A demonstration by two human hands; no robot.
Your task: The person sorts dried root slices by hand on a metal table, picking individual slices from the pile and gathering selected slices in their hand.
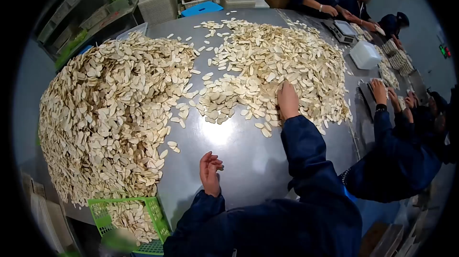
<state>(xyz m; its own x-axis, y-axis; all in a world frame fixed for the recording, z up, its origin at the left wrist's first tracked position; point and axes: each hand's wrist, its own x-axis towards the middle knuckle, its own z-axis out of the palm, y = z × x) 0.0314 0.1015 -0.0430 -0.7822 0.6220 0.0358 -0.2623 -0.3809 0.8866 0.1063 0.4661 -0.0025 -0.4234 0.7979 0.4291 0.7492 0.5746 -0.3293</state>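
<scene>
Pale, flat, oval dried slices [282, 51] lie in a broad heap across the middle of the metal table [229, 161]. At this heap's near edge, my right hand [288, 100] reaches down into the slices. Its fingertips are hidden, so whether they grip any is unclear. My left hand [210, 173] hovers over bare metal near my body, palm turned inward. Its fingers are loosely bent and apart, with nothing in them. A small cluster of greyer slices [217, 104] lies left of my right hand.
A taller slice mound [105, 113] covers the table's left side. Below it stands a green basket [155, 214] holding slices. Stacked white trays [158, 3], a scale [342, 31] and a white container [365, 55] are farther off. Co-workers' hands [378, 91] work at the right.
</scene>
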